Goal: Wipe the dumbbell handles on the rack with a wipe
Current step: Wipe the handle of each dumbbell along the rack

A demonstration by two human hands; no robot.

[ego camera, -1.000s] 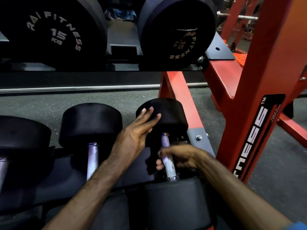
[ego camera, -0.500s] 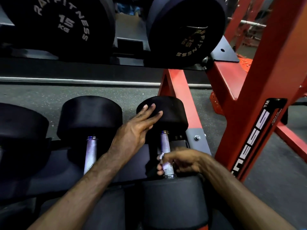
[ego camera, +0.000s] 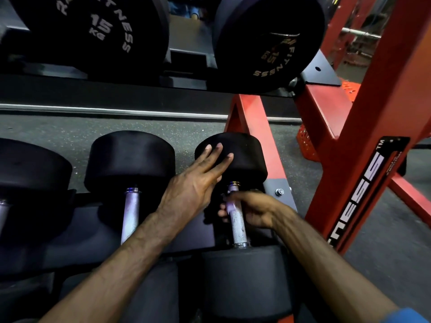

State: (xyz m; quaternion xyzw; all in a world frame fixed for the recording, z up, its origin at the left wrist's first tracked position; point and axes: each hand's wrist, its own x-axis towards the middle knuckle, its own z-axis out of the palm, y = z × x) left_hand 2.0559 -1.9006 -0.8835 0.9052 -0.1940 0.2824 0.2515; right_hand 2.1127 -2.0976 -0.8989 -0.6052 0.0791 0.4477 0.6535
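The right hand (ego camera: 253, 209) curls around the knurled steel handle (ego camera: 237, 223) of the rightmost black dumbbell on the red rack (ego camera: 254, 127); any wipe beneath is hidden. The left hand (ego camera: 193, 183) lies flat, fingers spread, on its far head (ego camera: 242, 155).

open gap between the two handles (ego camera: 130, 214); red rack post (ego camera: 363, 159) crowds the right dumbbell (ego camera: 233, 157) closely.

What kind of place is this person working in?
Most likely a gym's weights area: black rubber dumbbells with metal handles sit on a rack, black "15 KG" weights rest above, and a red steel equipment frame stands alongside.
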